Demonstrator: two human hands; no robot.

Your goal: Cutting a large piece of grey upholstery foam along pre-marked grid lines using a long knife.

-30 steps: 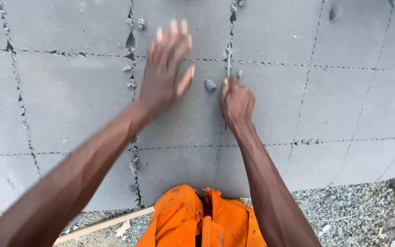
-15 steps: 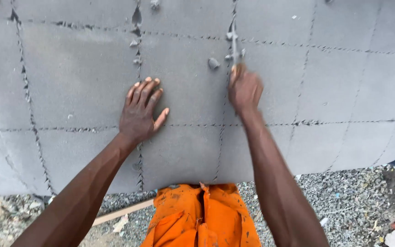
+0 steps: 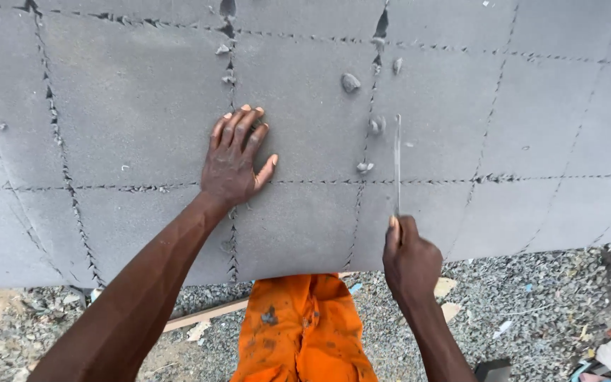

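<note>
left hand (image 3: 233, 161) flat on the grey foam slab (image 3: 143, 113), palm down, fingers together, thumb out, arm extended. right hand (image 3: 410, 258) fisted around a thin blade (image 3: 397, 163), point up, resting on the slab near its lower edge. slab spans the lap, scored into a grid of ragged cuts, loose crumbs (image 3: 350, 82) along the seams. orange trousers (image 3: 302, 329) below, gravel (image 3: 532, 304) underfoot.
</note>
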